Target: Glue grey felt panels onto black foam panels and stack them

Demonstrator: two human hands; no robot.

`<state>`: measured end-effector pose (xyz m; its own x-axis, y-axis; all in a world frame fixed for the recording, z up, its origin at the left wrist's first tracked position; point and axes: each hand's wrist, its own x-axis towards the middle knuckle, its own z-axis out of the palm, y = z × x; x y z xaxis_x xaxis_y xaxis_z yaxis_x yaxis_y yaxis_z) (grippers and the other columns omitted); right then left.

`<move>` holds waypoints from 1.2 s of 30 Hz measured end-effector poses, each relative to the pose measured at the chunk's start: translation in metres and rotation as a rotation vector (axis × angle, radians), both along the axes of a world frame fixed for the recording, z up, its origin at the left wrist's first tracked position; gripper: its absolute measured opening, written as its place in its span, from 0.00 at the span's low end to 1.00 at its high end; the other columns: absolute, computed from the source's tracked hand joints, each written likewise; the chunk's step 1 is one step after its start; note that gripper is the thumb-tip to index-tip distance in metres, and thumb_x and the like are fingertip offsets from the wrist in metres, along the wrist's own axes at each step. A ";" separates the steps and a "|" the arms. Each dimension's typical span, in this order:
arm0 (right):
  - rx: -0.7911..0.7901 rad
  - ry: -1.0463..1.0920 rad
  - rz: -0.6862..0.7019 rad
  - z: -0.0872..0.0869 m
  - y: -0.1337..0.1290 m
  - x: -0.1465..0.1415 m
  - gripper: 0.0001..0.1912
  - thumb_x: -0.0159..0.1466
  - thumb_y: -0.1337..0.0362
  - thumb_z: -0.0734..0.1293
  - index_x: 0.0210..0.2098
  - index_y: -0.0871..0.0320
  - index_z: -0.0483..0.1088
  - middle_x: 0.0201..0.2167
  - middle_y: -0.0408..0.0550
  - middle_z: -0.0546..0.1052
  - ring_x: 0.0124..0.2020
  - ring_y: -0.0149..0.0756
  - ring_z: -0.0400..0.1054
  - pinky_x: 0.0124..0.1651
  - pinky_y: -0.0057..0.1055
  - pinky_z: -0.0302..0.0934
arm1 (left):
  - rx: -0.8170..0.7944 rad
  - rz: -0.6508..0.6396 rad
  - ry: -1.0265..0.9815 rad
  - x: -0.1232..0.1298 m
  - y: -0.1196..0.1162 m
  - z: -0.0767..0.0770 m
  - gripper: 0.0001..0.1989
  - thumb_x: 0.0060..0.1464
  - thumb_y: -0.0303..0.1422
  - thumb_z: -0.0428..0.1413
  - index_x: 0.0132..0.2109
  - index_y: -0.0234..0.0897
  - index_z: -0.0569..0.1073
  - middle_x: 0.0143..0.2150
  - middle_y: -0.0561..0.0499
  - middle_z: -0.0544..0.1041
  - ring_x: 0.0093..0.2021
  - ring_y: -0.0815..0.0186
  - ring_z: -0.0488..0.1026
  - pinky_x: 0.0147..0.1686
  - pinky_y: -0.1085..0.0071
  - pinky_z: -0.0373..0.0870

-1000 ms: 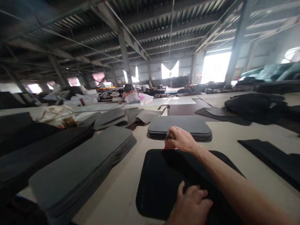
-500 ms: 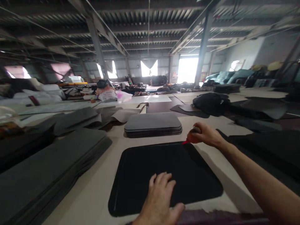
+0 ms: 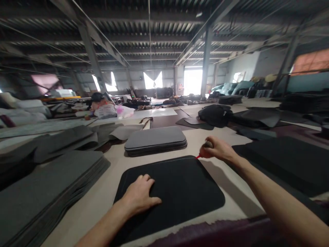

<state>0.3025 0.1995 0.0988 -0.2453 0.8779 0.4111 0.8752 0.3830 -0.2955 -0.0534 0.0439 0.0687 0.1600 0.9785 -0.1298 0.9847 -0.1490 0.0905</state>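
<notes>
A black panel with rounded corners lies flat on the pale table cover. My left hand rests on the left part of the panel, thumb spread from the fingers. My right hand is wrapped round a small bottle with a red tip, which points at the panel's far right corner. A thin light line runs along the panel's far edge. Just beyond the panel sits a stack of grey rounded pieces.
Tall stacks of dark sheets stand at the left and right. Farther back are a black bundle, loose grey sheets, a plastic bag and a person in a dark cap.
My left hand has moved left and farther up the panel. The red tip has shifted slightly towards the panel's far right corner. The view has turned a little to the right.
</notes>
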 end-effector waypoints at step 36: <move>-0.278 0.398 0.324 -0.033 -0.170 -0.041 0.19 0.58 0.52 0.70 0.45 0.52 0.70 0.41 0.44 0.76 0.41 0.43 0.71 0.44 0.35 0.65 | -0.122 -0.135 -0.072 -0.031 0.034 0.009 0.15 0.63 0.40 0.57 0.51 0.35 0.75 0.53 0.44 0.76 0.55 0.56 0.72 0.58 0.50 0.66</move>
